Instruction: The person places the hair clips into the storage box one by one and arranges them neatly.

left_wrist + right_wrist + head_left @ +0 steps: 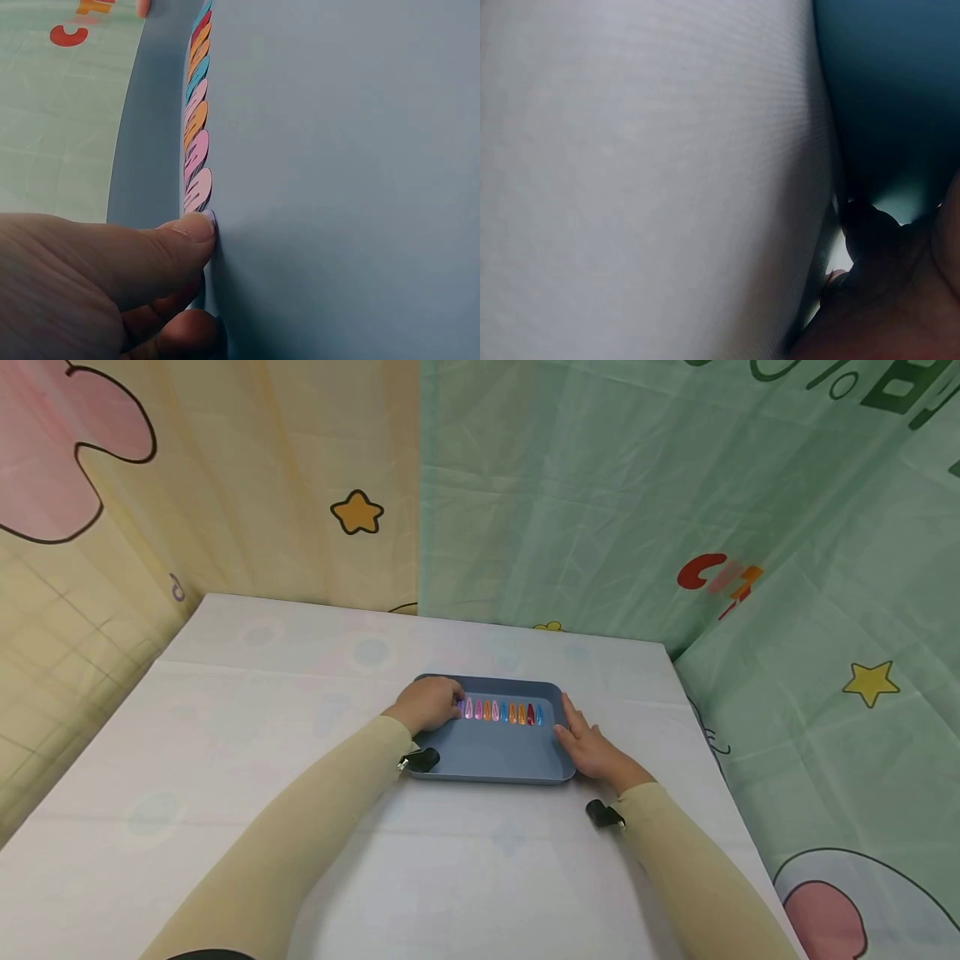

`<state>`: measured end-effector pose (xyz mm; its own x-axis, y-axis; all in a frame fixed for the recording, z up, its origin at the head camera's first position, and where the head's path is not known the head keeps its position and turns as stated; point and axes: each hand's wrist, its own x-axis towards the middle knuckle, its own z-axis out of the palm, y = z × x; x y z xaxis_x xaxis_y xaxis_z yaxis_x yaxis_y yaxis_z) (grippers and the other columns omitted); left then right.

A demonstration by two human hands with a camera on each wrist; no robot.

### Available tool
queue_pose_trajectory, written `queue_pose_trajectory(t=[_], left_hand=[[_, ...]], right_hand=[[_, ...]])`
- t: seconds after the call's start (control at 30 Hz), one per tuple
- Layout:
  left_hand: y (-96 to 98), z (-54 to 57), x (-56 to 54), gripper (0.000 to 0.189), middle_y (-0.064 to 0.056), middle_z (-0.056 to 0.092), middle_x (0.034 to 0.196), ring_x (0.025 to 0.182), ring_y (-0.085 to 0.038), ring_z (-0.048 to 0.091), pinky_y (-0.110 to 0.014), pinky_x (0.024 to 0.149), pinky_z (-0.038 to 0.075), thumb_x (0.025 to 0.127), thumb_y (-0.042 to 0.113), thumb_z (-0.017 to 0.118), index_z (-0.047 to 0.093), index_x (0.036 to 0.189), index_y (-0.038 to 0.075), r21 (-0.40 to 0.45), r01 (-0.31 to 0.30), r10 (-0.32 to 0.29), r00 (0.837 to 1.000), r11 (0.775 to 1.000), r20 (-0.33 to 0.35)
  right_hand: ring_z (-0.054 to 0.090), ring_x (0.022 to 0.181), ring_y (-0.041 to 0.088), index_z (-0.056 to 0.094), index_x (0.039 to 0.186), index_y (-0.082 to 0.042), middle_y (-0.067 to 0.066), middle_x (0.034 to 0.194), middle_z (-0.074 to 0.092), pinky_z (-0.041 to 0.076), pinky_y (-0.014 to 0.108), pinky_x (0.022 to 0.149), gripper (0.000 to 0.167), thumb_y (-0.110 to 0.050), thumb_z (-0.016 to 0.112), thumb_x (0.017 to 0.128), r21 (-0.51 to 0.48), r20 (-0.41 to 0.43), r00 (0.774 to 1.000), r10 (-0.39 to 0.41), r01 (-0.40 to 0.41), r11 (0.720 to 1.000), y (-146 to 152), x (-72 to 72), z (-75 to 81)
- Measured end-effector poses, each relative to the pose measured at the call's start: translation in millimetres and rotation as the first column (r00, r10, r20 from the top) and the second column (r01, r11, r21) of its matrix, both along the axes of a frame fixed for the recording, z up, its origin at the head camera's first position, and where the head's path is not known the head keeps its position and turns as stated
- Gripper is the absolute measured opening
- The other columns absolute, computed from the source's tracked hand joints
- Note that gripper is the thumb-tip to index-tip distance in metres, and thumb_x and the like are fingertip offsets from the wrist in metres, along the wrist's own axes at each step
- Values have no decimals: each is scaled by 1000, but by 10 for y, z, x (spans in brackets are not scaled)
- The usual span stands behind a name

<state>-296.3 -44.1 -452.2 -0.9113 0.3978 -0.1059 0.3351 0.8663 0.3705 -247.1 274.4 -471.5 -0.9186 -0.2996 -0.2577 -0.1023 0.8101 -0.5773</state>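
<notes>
A row of colourful snap hair clips (495, 711) lies across the upper part of a blue-grey tray (495, 760). At the row's left end, my left hand (429, 703) pinches a purple hair clip (210, 217), which the thumb mostly covers. Right beside that clip is a light pink one (199, 187); pink, orange, blue and red clips follow along the line. My right hand (592, 750) rests against the tray's right edge, its fingers fairly straight and the thumb at the rim. The right wrist view is dark and shows only part of that hand.
The tray stands on a table with a white cloth (247, 718). Printed curtains (540, 510) hang behind the table and along its sides. Black wrist devices (600, 814) sit by both sleeves.
</notes>
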Motion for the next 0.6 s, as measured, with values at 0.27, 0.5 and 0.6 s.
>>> queue_pose_trajectory(t=[0.27, 0.5, 0.6], left_hand=[[3, -4, 1, 35, -7, 74, 131, 114, -23, 68, -45, 107, 52, 102, 24, 71, 72, 134, 10, 1, -1, 1, 1000, 1000, 0], [10, 3, 5, 35, -7, 74, 131, 113, -22, 68, -45, 107, 53, 102, 26, 71, 72, 134, 10, 1, -13, 13, 1000, 1000, 12], [6, 0, 2, 36, -7, 74, 130, 110, -22, 68, -44, 105, 53, 102, 26, 71, 71, 134, 10, 12, -14, 14, 1000, 1000, 12]], right_hand=[[-8, 161, 47, -16, 167, -10, 19, 176, -9, -11, 69, 125, 70, -35, 24, 117, 1, 5, 1000, -2, 2, 1000, -3, 3, 9], [-7, 161, 47, -15, 168, -10, 20, 176, -8, -11, 69, 125, 69, -34, 25, 117, 0, 4, 1000, -6, 6, 1000, -16, 10, 19], [-7, 161, 48, -14, 168, -11, 20, 176, -8, -11, 69, 125, 69, -34, 26, 117, -1, 6, 1000, -8, 8, 1000, -17, 17, 21]])
